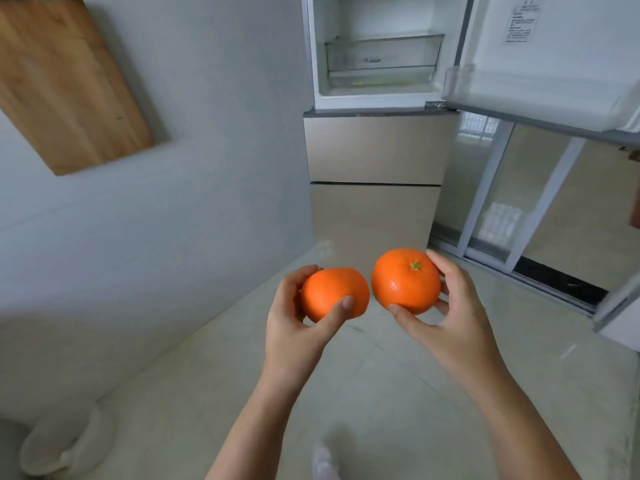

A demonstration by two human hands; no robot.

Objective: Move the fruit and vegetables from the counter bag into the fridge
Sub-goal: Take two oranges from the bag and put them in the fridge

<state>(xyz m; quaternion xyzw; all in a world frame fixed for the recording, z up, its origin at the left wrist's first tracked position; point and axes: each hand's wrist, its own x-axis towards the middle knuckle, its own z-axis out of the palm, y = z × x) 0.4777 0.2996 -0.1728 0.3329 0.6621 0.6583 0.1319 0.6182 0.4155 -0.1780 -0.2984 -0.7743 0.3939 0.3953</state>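
My left hand grips a smaller orange from below and the side. My right hand holds a larger orange with its green stem cap facing up. Both oranges sit side by side in mid-air, nearly touching, above the pale floor. Straight ahead stands the fridge, its upper compartment open, with a clear drawer inside. The upper door is swung out to the right and carries a clear door shelf. The counter bag is out of sight.
A grey wall runs along the left with a wooden cutting board hanging on it. A white bag or cloth lies on the floor at bottom left. Glass sliding doors stand right of the fridge. My foot shows at the bottom.
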